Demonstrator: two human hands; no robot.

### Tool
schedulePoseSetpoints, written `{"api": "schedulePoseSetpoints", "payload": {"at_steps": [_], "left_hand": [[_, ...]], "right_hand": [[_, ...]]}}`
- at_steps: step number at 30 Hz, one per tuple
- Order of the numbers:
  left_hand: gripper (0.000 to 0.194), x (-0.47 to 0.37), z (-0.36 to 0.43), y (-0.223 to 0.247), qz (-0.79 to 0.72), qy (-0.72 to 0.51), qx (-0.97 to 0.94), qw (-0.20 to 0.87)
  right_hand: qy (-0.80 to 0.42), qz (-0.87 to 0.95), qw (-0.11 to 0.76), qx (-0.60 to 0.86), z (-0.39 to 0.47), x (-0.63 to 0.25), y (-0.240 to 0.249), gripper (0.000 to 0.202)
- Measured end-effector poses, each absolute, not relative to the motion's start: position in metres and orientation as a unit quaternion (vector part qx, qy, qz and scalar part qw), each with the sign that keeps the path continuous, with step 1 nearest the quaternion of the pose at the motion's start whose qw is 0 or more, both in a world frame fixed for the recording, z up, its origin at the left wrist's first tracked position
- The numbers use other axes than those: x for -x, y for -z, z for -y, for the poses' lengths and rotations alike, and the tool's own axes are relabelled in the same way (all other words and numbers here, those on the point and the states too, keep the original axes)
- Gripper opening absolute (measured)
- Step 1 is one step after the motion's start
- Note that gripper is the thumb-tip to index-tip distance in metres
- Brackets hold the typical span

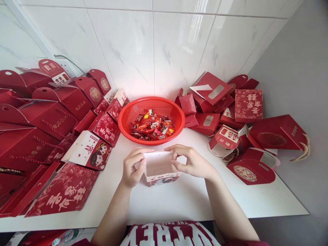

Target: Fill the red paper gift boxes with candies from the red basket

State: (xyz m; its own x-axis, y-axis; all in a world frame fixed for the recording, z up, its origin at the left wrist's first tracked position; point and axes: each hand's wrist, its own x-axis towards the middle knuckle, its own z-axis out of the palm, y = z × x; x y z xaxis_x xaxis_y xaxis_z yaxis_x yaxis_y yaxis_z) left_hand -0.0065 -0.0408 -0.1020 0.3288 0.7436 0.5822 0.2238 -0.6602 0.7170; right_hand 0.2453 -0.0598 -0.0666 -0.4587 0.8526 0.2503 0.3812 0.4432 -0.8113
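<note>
A small white-and-red candy box (162, 179) stands before me with its top open and its pale inside showing. My left hand (133, 167) grips its left upper edge, thumb toward the inside and fingers along the far rim. On the opposite side, my right hand (191, 160) pinches the right upper edge, fingers curled over it. Just beyond the box sits a red plastic basket (121, 118), with many wrapped candies (153, 126) heaped in its bottom.
Red gift boxes (51, 116) crowd the left side, some with rope handles. More boxes (248, 106) lie piled at the right, several tipped over. A white tiled wall (128, 51) closes off the back of the white table (189, 201). A grey wall stands right.
</note>
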Motion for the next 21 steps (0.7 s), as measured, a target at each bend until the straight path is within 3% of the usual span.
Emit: {"api": "schedulePoseSetpoints", "payload": {"at_steps": [6,14,17,21], "left_hand": [[0.031,0.007,0.040,0.109,-0.305,-0.499,-0.770,0.256],[0.031,0.008,0.042,0.114,-0.297,-0.495,-0.766,0.283],[0.022,0.007,0.045,0.120,-0.288,-0.518,-0.738,0.323],[0.031,0.005,0.048,0.119,-0.278,-0.520,-0.738,0.329]], "right_hand": [[-0.370,0.733,0.348,0.453,0.069,-0.250,0.071,0.032],[-0.310,0.785,0.317,0.432,0.072,-0.252,0.068,0.042],[-0.311,0.780,0.344,0.420,0.070,-0.249,0.081,0.042],[-0.281,0.766,0.389,0.427,0.070,-0.243,0.096,0.028]]}}
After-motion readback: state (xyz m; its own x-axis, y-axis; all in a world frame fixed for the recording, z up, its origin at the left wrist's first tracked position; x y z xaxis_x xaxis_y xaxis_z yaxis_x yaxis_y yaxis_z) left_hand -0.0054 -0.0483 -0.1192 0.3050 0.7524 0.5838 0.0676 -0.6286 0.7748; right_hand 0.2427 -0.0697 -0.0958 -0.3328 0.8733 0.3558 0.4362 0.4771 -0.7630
